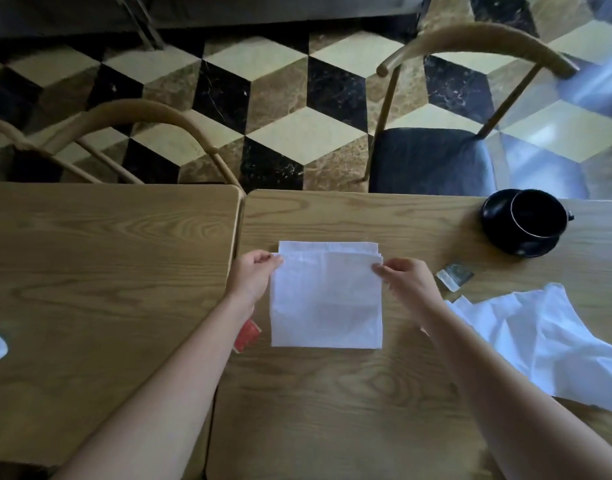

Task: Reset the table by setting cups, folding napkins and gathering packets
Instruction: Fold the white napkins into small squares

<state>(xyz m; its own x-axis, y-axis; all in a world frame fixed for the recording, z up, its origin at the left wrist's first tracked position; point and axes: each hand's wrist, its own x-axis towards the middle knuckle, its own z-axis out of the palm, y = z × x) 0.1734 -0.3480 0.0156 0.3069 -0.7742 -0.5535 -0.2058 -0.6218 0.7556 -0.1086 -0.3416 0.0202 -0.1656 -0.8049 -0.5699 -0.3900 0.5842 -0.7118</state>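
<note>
Folded white napkin (327,299) at centre of the wooden bench (332,403), left hand (254,271) pinching its 10 o'clock corner, right hand (406,275) pinching its 2 o'clock corner, black cup (536,216) on black saucer (498,233) toward 2 o'clock, crumpled white napkin (540,341) at 3 o'clock, red packet (247,336) beside the left wrist.

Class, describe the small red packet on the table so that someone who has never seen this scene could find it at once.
Start at the right-hand wooden table and find the folded white cloth napkin that both hands hold. Just off its lower left corner, partly hidden under the left forearm, lies the small flat red packet. It is the only red item; the other packet is grey-green and lies right of the napkin.
</note>
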